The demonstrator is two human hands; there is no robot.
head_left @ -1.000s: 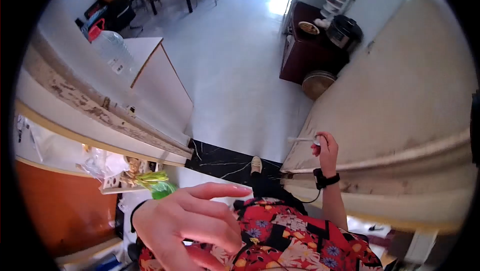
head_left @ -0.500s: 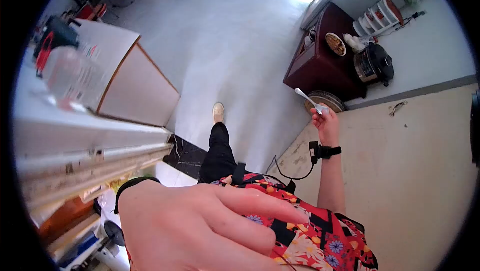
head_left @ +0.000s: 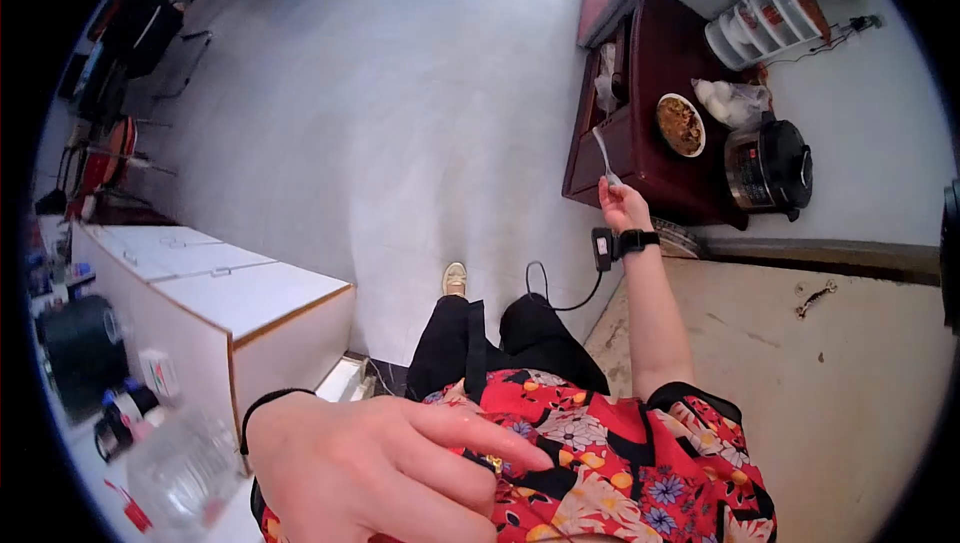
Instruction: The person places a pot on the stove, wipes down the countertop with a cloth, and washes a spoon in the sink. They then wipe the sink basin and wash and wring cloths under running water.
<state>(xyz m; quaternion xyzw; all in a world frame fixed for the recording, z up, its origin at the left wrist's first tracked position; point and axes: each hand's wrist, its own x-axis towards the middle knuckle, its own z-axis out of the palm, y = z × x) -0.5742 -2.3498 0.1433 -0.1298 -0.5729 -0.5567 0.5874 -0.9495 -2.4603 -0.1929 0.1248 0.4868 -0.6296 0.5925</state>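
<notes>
A metal spoon (head_left: 602,151) sticks up from the fingers of my right hand (head_left: 626,207), which is closed on one end of it. That arm reaches forward, and the hand appears just in front of the dark red cabinet (head_left: 655,53). On the cabinet top stands a bowl of food (head_left: 681,127), beyond my right hand. Close to the camera, my left hand (head_left: 390,458) is raised in front of my red floral top (head_left: 610,453). Its fingers are loosely bent and apart, with nothing visible in them; some fingertips are out of sight.
A dark electric cooker (head_left: 770,168), a plastic bag with white items (head_left: 733,103) and a white tiered rack (head_left: 768,21) stand by the bowl. A pale board or door (head_left: 790,393) lies to the right. White cabinets (head_left: 240,288) and a clear plastic container (head_left: 185,468) are at left.
My view has advanced toward the dark red cabinet, so bowl and cooker look nearer. My right hand, still holding the spoon, has shifted up and left in view. My left hand stays raised.
</notes>
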